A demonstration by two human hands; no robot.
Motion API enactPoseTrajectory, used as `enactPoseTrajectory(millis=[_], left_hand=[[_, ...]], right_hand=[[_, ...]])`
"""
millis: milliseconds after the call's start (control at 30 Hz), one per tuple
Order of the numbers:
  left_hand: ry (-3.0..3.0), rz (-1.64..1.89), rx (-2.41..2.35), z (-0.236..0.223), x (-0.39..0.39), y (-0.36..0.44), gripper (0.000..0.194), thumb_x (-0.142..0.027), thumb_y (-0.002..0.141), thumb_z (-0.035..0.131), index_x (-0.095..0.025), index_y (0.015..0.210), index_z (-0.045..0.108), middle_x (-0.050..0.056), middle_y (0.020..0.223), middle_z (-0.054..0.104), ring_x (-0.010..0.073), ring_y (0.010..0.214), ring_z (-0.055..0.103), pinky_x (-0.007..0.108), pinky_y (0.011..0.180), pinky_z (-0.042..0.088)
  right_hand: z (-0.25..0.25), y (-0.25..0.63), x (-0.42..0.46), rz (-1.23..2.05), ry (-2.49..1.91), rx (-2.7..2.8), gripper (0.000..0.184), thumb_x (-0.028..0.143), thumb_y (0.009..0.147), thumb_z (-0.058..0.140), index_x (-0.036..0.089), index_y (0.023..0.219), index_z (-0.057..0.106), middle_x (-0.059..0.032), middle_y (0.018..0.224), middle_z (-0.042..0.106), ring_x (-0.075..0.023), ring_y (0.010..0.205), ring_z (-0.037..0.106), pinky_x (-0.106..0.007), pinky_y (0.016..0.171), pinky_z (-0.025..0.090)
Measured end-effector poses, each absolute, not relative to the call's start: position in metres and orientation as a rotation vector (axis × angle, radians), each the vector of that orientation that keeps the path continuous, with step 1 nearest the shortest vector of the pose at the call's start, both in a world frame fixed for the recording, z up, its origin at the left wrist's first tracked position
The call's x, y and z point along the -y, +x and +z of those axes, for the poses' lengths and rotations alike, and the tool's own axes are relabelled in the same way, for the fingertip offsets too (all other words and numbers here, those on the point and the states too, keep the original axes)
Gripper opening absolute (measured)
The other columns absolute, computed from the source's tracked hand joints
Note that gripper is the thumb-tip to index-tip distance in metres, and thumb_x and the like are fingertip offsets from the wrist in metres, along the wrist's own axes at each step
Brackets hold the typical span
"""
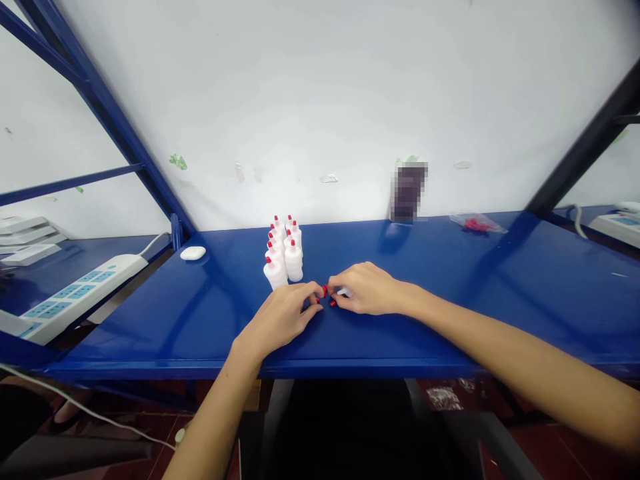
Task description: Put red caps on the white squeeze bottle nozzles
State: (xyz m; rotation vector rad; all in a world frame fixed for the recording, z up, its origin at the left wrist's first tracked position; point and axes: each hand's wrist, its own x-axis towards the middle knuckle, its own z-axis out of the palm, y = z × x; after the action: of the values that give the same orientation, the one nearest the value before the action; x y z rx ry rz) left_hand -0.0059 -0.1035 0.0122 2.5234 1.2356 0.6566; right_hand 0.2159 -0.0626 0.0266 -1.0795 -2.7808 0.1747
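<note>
Both hands rest on the blue table point(450, 313) near its front edge. My left hand point(280, 319) pinches a small red cap point(325, 290) between thumb and fingertips. My right hand point(367, 288) is closed around a small white bottle point(343, 292), only a sliver of which shows at its fingertips. Another red cap point(333, 303) lies on the table between the hands. Just behind the left hand stands a cluster of several small white bottles with red caps point(283, 252).
A white earbud case point(193, 253) lies at the left of the table. A clear bag of red caps point(477, 225) and a dark blurred object point(409, 192) sit by the white wall. A white power strip point(70, 293) lies on the left bench.
</note>
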Motion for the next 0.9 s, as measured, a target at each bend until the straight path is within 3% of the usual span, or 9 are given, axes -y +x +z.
enactPoseTrajectory(millis=[233,433,667,900], left_hand=[[2.531,0.625,-1.24,0.012,0.105,-0.006,0.011,-0.013,0.092,0.06,-0.021,0.098,0.065,-0.002,0.088,0.069,0.0125,0.072,0.06,0.024,0.065,0.043],[2.596,0.653,-1.212,0.011,0.105,-0.007,0.008,-0.021,0.091,0.064,-0.02,0.098,0.065,0.0,0.086,0.068,0.0137,0.072,0.06,0.026,0.068,0.045],[2.658,0.591,-1.204,0.009,0.106,-0.004,0.019,-0.038,0.092,0.066,-0.02,0.097,0.069,0.002,0.092,0.065,0.0154,0.078,0.061,0.027,0.07,0.046],[2.652,0.597,-1.164,0.007,0.104,-0.003,0.013,-0.021,0.096,0.059,-0.019,0.095,0.072,0.004,0.097,0.069,0.0158,0.085,0.066,0.026,0.076,0.049]], right_hand=[[0.034,0.222,0.066,0.303,-0.901,2.836,0.022,0.039,0.085,0.062,0.026,0.099,0.072,-0.0004,0.079,0.075,-0.0192,0.072,0.067,-0.028,0.069,0.04],[0.031,0.221,0.065,0.328,-0.878,2.828,0.016,0.024,0.084,0.058,0.024,0.09,0.072,0.0001,0.083,0.076,-0.0171,0.072,0.067,-0.026,0.069,0.04],[0.027,0.219,0.065,0.381,-0.887,2.726,0.015,0.024,0.085,0.058,0.022,0.087,0.072,0.0,0.076,0.073,-0.0153,0.068,0.063,-0.026,0.068,0.039],[0.021,0.215,0.06,0.705,-0.9,2.351,0.02,0.022,0.085,0.052,0.017,0.071,0.064,0.0009,0.067,0.063,-0.0124,0.064,0.053,-0.024,0.066,0.039]])
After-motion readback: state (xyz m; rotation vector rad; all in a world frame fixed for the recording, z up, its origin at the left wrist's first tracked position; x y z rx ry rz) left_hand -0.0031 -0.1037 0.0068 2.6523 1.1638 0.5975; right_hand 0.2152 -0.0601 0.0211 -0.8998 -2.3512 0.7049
